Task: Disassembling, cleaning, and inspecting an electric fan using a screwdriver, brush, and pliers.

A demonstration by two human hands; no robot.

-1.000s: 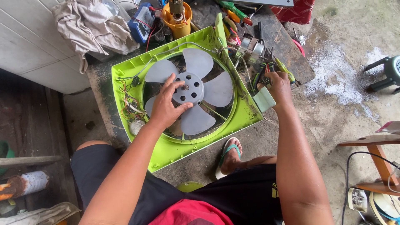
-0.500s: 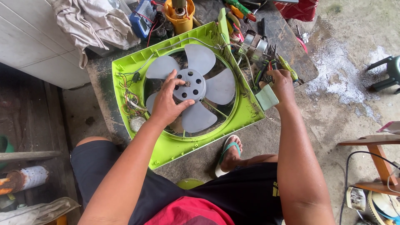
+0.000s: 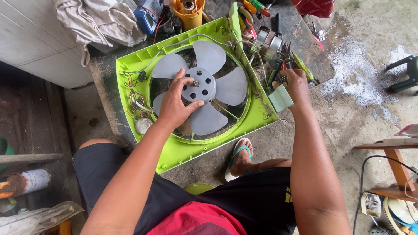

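Left hand (image 3: 174,106) fingers (image 3: 180,82) touch the fan hub (image 3: 198,85) (grey, perforated).

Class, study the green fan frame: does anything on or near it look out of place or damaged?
Yes. Loose coloured wires spill tangled inside the green fan frame beside the left hand, exposed rather than tucked away. White powder is scattered on the floor.

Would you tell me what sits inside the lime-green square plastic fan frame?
Inside the lime-green square plastic fan frame sits a grey plastic fan blade wheel. The left hand rests on its hub, hiding one blade. Coloured wires bunch at the frame's left side.
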